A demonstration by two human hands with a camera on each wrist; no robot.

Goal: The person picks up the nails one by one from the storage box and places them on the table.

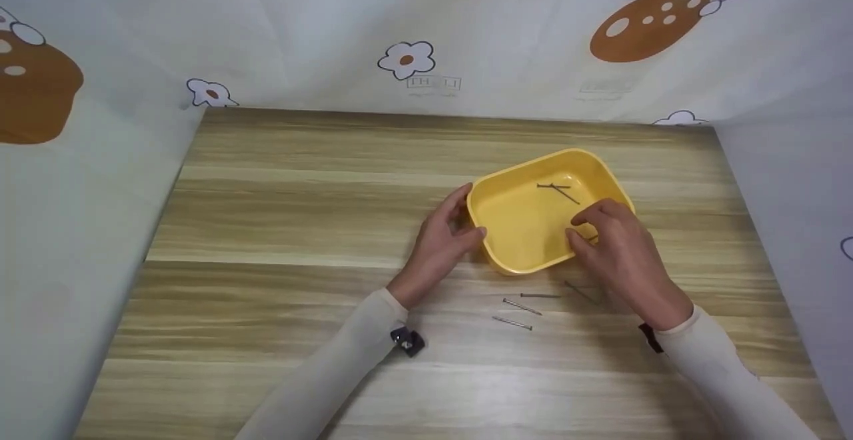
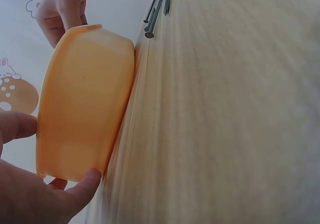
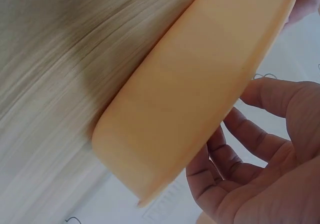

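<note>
A yellow plastic tub [image 1: 516, 227] with rounded corners stands on the table. Its left end is gripped by my left hand [image 1: 440, 243], thumb at the rim and fingers along the outer wall. Over the right side of the tub is my right hand [image 1: 620, 253], its fingers bent inside the rim. A gap shows between its thumb and forefinger, and a bit of a dark nail [image 1: 592, 237] shows just behind them. Two nails [image 1: 565, 193] lie crossed on the tub's floor. Several loose nails [image 1: 522, 307] lie on the wood in front of the tub.
The wood-grain table [image 1: 280, 227] reaches left and forward of the hands. A pale cloth wall [image 1: 300, 40] with printed flowers and rabbits stands along its back, with more pale walls at both sides. A small black wrist device [image 1: 408, 341] sits at the left cuff.
</note>
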